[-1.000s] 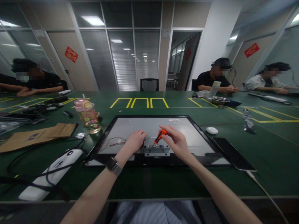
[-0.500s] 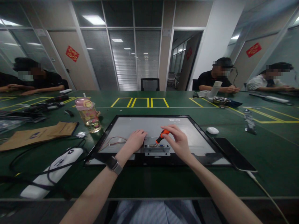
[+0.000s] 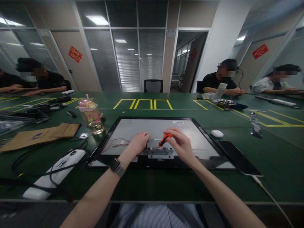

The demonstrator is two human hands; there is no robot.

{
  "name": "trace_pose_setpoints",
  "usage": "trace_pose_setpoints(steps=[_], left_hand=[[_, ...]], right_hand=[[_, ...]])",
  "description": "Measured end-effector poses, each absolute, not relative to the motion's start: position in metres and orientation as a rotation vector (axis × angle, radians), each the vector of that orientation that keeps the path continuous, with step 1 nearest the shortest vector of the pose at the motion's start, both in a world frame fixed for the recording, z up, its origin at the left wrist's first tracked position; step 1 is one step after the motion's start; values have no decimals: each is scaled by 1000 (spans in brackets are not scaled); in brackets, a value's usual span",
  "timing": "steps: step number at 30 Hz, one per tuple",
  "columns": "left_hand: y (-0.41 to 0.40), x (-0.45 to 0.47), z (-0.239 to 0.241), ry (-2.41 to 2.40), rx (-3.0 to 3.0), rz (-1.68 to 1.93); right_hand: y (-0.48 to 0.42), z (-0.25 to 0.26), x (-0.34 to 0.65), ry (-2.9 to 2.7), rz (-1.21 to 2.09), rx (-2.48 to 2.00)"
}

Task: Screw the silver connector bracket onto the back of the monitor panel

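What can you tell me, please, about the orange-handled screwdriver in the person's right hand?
The screwdriver is small, with an orange handle marked with black, plastic by its look; its shaft is mostly hidden. The right hand pinches the handle, holding it tilted, tip down toward the grey metal bracket on the flat panel. Whether the tip touches anything cannot be told.

1 monitor panel (image 3: 142, 125), 1 orange screwdriver (image 3: 164, 139), 2 hands (L hand (image 3: 139, 143), R hand (image 3: 181, 146)), 1 wristwatch (image 3: 116, 167), 1 pink btl (image 3: 92, 117), 1 phone (image 3: 237, 156), 1 white mouse (image 3: 217, 133), 3 other ppl (image 3: 213, 83), 3 red door signs (image 3: 75, 54)
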State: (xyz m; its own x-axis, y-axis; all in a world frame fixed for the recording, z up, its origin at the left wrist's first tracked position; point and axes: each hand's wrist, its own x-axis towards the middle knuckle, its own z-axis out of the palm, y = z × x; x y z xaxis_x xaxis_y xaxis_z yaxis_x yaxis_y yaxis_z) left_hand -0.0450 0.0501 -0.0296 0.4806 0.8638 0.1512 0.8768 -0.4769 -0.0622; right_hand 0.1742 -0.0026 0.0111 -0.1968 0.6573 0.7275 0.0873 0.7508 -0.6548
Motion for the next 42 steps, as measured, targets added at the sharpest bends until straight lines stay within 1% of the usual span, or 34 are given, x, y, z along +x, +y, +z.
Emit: trace_pose_setpoints(steps=[3, 5, 12, 17, 23, 26, 32, 38, 42], left_hand=[[49, -44, -28, -1528, -2589, -147], [49, -45, -27, -1526, -2590, -151], [52, -46, -31, -1538, -2585, -131], [51, -45, -30, -1544, -2588, -117], [48, -46, -28, -1531, -2605, -176], [50, -47, -30, -1531, -2601, -187], [53, -46, -33, -1539, -2599, -145], [50, -46, -29, -1537, -2610, -174], [51, -46, -30, -1545, -2612, -148]], right_hand=[[-6, 13, 175, -1762, 746, -541], [-6, 12, 175, -1750, 804, -531], [-2, 12, 173, -1726, 576, -584], [-8, 17, 173, -1807, 575, -560], [-5, 13, 177, -1710, 910, -529], [-1, 12, 178, -1681, 985, -505], [1, 9, 176, -1671, 877, -525], [1, 10, 177, -1679, 954, -565], [-1, 13, 176, -1699, 830, -565]])
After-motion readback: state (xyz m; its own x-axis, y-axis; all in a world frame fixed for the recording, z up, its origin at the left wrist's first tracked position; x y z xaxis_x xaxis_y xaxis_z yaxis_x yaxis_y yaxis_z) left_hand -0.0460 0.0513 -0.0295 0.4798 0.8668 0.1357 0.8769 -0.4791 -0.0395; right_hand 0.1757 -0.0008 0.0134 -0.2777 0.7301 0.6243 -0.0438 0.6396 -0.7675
